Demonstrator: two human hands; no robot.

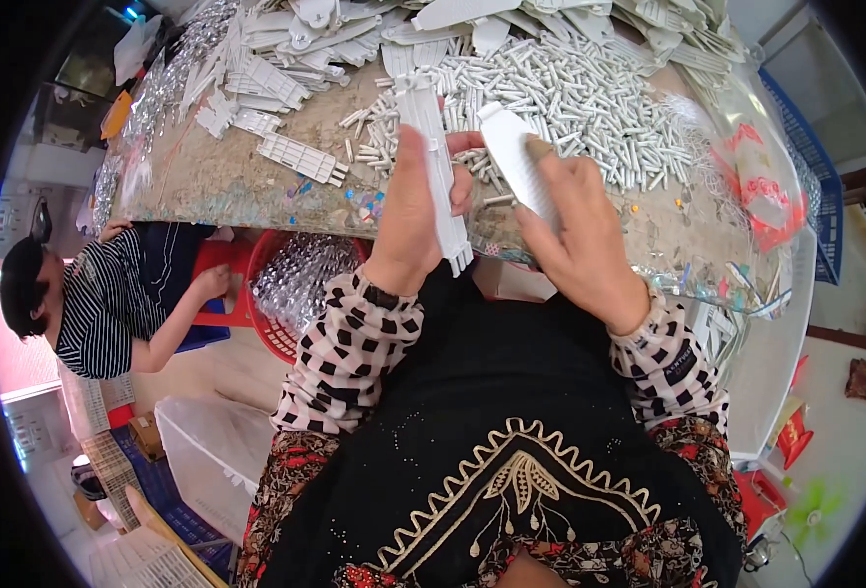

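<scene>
Above the table's near edge, my left hand (405, 211) grips a long, narrow white plastic part (442, 201) with prongs at its lower end. My right hand (582, 230) holds a flat white plastic piece (513, 162) with a ridged face, pinched along its right side. The two pieces are close together but apart. Behind them spreads a heap of small silvery-white cylinders (590, 108). A slotted white plastic part (300, 157) lies on the table left of my left hand.
White plastic parts (276, 49) pile up along the table (227, 191). A red basket (274, 328) of silvery pieces stands below its left edge. Another person (99, 294) sits at the left. A red-and-clear plastic bag (766, 191) lies at the right, near a blue crate (810, 167).
</scene>
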